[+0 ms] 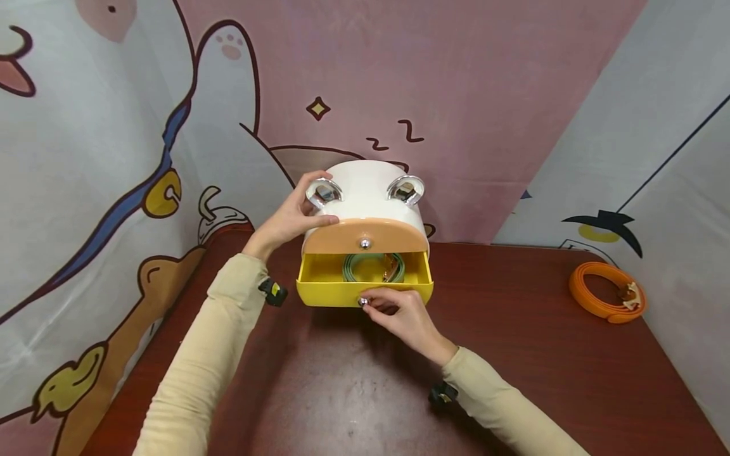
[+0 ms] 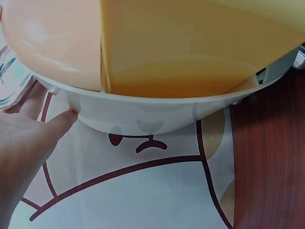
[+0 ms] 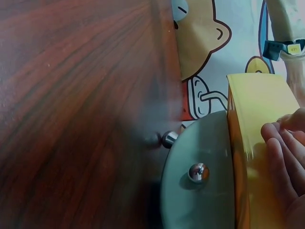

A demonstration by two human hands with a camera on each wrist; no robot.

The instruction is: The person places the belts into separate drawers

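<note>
A white drawer box (image 1: 365,190) with shiny ring-shaped ears stands at the table's back. Its yellow drawer (image 1: 319,294) is pulled out below a closed orange drawer (image 1: 336,237). Inside the yellow drawer lies a coiled green belt (image 1: 350,269) with a gold buckle. My right hand (image 1: 407,316) pinches the silver drawer knob (image 1: 363,302) between thumb and fingers. My left hand (image 1: 291,212) rests on the box's left side around one ear (image 1: 324,191), thumb against the white shell (image 2: 143,112). In the right wrist view, a grey-green front (image 3: 205,143) with a silver knob shows below the yellow drawer.
A coiled orange belt (image 1: 595,301) lies on the dark red wooden table (image 1: 513,354) at the right. Cartoon-printed cloth (image 1: 456,95) hangs behind the table and along both sides. Each wrist wears a small black device (image 1: 274,292).
</note>
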